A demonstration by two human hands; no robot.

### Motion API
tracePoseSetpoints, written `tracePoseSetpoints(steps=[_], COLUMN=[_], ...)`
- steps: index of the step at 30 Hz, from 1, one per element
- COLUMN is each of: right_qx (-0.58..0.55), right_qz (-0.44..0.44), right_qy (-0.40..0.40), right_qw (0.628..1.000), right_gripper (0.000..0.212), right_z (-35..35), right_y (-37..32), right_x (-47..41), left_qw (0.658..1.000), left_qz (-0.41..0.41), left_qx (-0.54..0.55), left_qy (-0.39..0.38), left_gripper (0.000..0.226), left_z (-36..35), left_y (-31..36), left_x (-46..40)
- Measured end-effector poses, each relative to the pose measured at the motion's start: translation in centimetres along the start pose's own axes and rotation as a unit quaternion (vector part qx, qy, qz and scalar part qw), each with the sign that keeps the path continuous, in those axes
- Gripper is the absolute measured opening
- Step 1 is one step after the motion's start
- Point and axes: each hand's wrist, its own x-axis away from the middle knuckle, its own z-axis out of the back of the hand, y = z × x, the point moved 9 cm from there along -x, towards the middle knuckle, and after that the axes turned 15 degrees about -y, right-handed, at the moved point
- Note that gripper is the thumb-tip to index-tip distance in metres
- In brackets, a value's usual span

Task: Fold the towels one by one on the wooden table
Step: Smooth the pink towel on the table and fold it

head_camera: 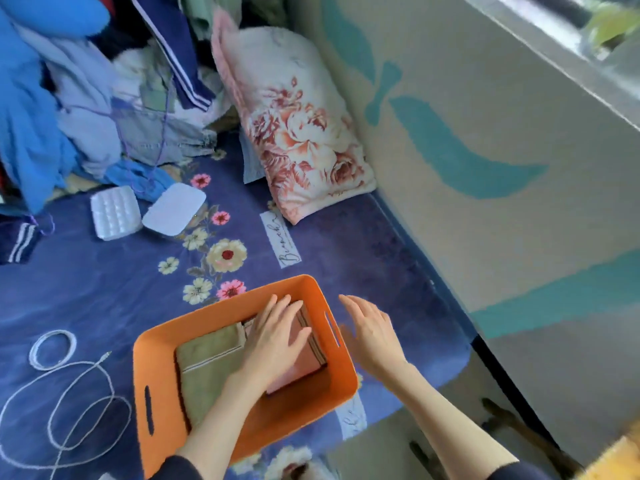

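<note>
An orange plastic basket [162, 386] with slot handles sits on a blue flowered bedspread. Inside it lie a folded olive-green towel [204, 365] on the left and a folded pink towel [304, 363] on the right. My left hand [277, 337] rests flat on the pink towel with its fingers spread, not gripping it. Just outside the basket's right wall hovers my right hand [372, 332], fingers apart and holding nothing. No wooden table shows, apart from a yellow-brown corner [616, 459] at the bottom right.
A floral pink pillow [294, 126] leans against the painted wall. A heap of clothes [79, 98] fills the back left. Two white cases [114, 211] [175, 207] and a coiled white cable [65, 386] lie on the bedspread [104, 289].
</note>
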Motion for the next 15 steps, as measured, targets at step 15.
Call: tracePoseSetpoints(steps=[15], right_qx=[-0.124], right_qz=[-0.338], right_qy=[0.266], right_qw=[0.894], right_gripper=[0.052], right_z=[2.6], right_y=[6.8], right_x=[29.9], left_qw=[0.909], left_qz=[-0.370], left_qx=[-0.139], left_qy=[-0.136], left_gripper=[0.049], left_z=[-4.0], left_y=[22.7], left_x=[8.4])
